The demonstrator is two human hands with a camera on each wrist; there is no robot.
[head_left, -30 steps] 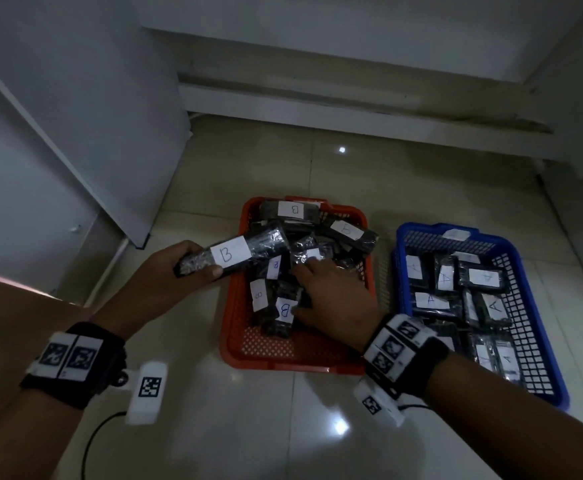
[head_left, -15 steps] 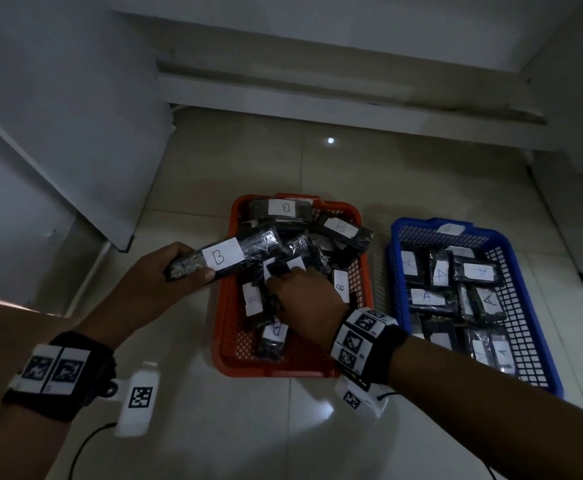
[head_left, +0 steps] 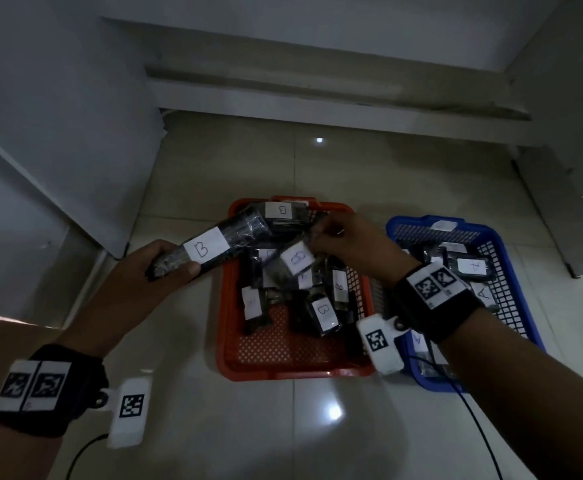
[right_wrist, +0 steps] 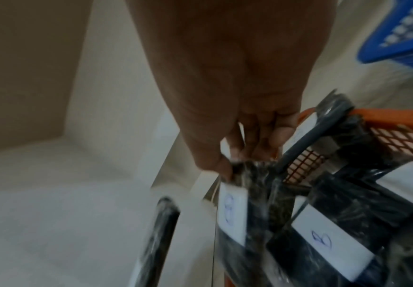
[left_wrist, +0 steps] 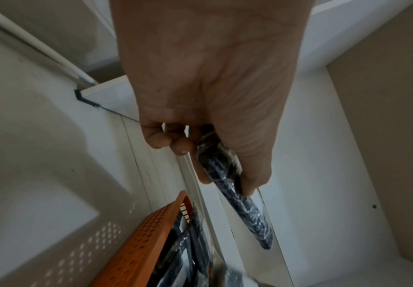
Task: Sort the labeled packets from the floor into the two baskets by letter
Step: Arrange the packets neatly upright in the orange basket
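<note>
Left hand [head_left: 160, 268] grips a B packet [head_left: 214, 249] beside the red basket [head_left: 229, 341]; right hand [head_left: 349, 249] pinches another B packet [head_left: 297, 259] above it. Wrist views: crinkly, light, slippery film, best held mid-body

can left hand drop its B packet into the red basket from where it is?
Probably yes. The left hand grips the B packet, whose far end already overhangs the red basket; nothing blocks that side.

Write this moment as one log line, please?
left hand: grips B packet | right hand: pinches another B packet over red basket | blue basket: A packets
</note>
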